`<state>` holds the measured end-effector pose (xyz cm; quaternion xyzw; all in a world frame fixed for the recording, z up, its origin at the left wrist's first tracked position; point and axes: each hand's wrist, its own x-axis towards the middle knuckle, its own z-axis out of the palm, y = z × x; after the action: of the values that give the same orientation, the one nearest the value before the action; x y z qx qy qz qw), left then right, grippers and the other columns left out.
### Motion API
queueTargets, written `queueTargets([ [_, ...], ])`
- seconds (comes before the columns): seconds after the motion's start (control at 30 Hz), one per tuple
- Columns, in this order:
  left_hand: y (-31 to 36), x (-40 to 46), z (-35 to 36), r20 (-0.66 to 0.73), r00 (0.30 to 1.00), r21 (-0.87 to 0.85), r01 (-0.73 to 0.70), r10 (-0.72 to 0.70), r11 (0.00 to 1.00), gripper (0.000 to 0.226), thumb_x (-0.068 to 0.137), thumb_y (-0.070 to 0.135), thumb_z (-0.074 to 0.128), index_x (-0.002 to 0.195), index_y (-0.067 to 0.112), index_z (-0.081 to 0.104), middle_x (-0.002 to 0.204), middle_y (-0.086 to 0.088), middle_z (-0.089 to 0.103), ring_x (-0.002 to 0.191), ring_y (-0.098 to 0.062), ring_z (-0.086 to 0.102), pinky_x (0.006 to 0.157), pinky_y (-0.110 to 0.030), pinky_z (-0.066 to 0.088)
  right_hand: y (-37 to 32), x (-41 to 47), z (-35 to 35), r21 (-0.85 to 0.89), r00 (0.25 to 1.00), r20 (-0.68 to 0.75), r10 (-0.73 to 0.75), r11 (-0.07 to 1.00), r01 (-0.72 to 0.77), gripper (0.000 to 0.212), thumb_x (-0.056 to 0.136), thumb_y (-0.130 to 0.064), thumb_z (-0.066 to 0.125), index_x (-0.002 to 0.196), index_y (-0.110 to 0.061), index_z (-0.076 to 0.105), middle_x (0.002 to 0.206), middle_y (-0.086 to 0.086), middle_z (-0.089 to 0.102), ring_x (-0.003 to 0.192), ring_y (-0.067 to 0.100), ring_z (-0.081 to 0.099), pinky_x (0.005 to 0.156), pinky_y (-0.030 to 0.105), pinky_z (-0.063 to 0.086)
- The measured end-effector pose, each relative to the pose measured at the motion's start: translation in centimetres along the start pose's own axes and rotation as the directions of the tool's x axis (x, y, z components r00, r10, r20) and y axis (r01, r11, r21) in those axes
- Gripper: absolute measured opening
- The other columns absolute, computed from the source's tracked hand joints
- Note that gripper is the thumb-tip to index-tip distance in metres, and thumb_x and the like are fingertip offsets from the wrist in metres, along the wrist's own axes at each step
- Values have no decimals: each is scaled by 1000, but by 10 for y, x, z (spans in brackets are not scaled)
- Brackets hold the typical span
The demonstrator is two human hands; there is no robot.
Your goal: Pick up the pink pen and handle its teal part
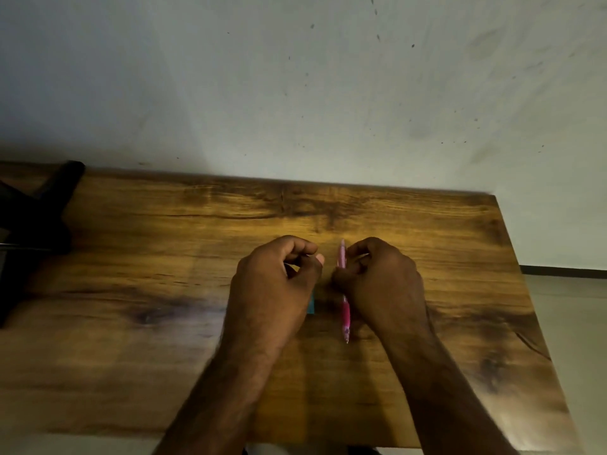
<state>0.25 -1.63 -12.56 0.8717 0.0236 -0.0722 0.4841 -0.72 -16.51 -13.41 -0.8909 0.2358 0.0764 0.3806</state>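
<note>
The slim pink plastic pen [343, 290] sits pinched in your right hand [382, 280], lengthwise above the brown wooden counter [131, 290]. Your left hand [276, 284] curls around a small teal piece [311, 305], just beside the pen.

No text, label, brand, number or sign can be read anywhere; the pink pen [343, 290] in the right hand's [381, 280] grip is too blurred to show any print
</note>
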Motion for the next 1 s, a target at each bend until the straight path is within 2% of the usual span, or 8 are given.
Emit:
queueTargets([
  [0.07,0,1,0,8,1000,-23,18,-17,1000,9,91,39,71,100,40,70,92,23,69,88,9,63,70,-16,53,0,1,-4,236,999,51,11,971,-23,22,81,-22,82,98,-29,69,78,-4,75,70,13,74,67,43,64],
  [0.13,1,3,-1,79,996,-71,55,-49,996,19,87,42,74,105,39,70,97,19,70,91,5,65,71,-21,56,-2,1,-9,436,994,112,-7,899,-43,18,84,-18,81,98,-24,71,78,0,76,68,16,76,62,40,63],
  [0.23,2,4,-3,213,975,-95,85,-63,992,36,76,38,84,110,41,71,91,16,73,84,5,67,61,-15,54,-6,0,-15,613,978,202,-54,786,-83,14,87,-12,78,100,-17,73,82,7,77,70,19,76,58,28,58],
  [0.4,2,4,-3,242,968,-176,105,-60,979,19,81,19,84,97,25,77,79,7,79,71,-7,75,57,-21,53,-11,-3,-15,652,966,238,-98,753,-85,11,90,-14,76,101,-14,75,80,6,76,58,10,68,54,21,54],
  [0.53,5,3,-4,276,960,-144,93,-50,985,17,77,21,86,91,23,78,77,7,78,69,-5,74,60,-23,55,-13,0,-17,693,990,135,-49,718,-59,13,91,-28,75,92,-15,77,79,5,76,62,13,69,58,26,56],
  [0.63,5,2,-4,284,957,-155,97,-50,983,18,76,20,88,90,21,78,74,4,78,63,-6,72,56,-21,51,-13,2,-17,694,995,97,-16,717,-56,14,90,-26,77,89,-12,78,79,7,75,63,12,67,59,23,54],
  [0.9,4,1,-12,326,942,-125,129,-81,984,18,73,18,90,85,18,77,71,-1,77,63,-14,75,58,-26,56,-11,0,-13,773,986,158,46,616,-152,12,88,-19,76,92,-8,80,79,5,73,66,9,64,59,21,54],
  [1.0,2,4,-15,338,936,-127,144,-93,981,18,72,18,90,85,16,77,72,-4,78,66,-19,76,62,-32,62,-10,2,-9,779,984,171,54,604,-169,12,88,-19,76,91,-9,81,79,5,73,67,9,65,59,21,54],
])
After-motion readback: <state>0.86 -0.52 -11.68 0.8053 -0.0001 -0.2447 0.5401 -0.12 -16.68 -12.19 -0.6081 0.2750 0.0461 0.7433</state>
